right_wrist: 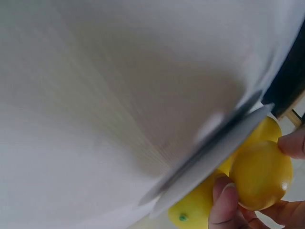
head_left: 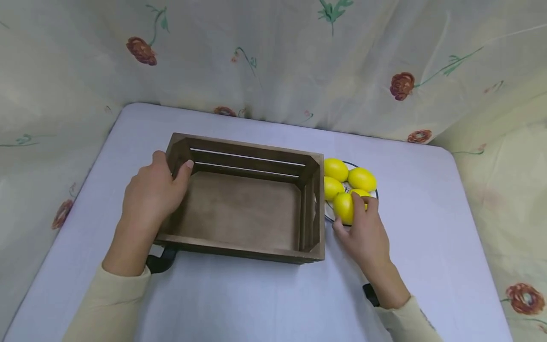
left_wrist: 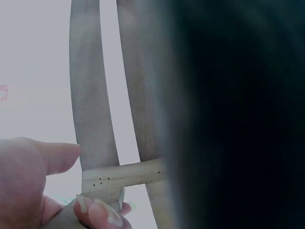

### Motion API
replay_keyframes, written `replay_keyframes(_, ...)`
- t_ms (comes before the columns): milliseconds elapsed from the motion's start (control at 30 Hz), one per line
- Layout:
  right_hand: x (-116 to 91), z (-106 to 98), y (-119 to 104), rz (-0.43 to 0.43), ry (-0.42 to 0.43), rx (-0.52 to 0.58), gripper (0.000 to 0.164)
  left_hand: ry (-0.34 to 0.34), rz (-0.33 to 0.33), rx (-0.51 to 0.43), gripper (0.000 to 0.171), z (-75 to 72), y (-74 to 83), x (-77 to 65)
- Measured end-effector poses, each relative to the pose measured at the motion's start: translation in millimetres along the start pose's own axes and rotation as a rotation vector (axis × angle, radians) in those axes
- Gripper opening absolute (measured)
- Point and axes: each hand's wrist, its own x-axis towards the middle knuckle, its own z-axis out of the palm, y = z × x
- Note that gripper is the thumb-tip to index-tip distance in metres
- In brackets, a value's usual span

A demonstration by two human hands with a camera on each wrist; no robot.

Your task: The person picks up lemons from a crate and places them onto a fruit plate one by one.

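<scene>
A brown slatted wooden crate (head_left: 243, 209) stands on the table with nothing inside it. My left hand (head_left: 154, 190) grips its left end, and in the left wrist view the fingertips (left_wrist: 112, 217) curl round the end rail. Just right of the crate, a white plate with a dark rim (head_left: 377, 194) bears several yellow lemons (head_left: 362, 179). With thumb and fingers my right hand (head_left: 365, 232) holds the front lemon (head_left: 343, 209). The same lemon (right_wrist: 261, 175) shows between the fingers in the right wrist view, close against the others on the plate.
A white cloth (head_left: 427, 213) covers the table. Behind and at the sides hangs a pale curtain (head_left: 273, 57) with printed flowers. The crate's right wall overlaps the plate's left edge in the head view.
</scene>
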Motion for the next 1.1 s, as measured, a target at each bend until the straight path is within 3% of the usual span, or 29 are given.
replay_keyframes(267, -4, 5, -4, -0.020, 0.013, -0.053, 0.066, -0.005, 0.005, 0.006, 0.075, -5.7, -0.5, -3.3)
replay_keyframes(767, -2, 7, -17, -0.038, -0.068, -0.137, 0.072, -0.032, -0.004, 0.016, 0.082, -6.4, -5.8, 0.7)
replay_keyframes(1000, -1, -11, -22, -0.025, -0.079, -0.143, 0.073, -0.062, -0.006, 0.012, 0.086, -8.7, -10.4, 3.3)
replay_keyframes(1100, 0, -24, -25, -0.011, -0.062, -0.114, 0.074, -0.128, 0.004, -0.026, 0.090, -15.8, -18.7, 3.2)
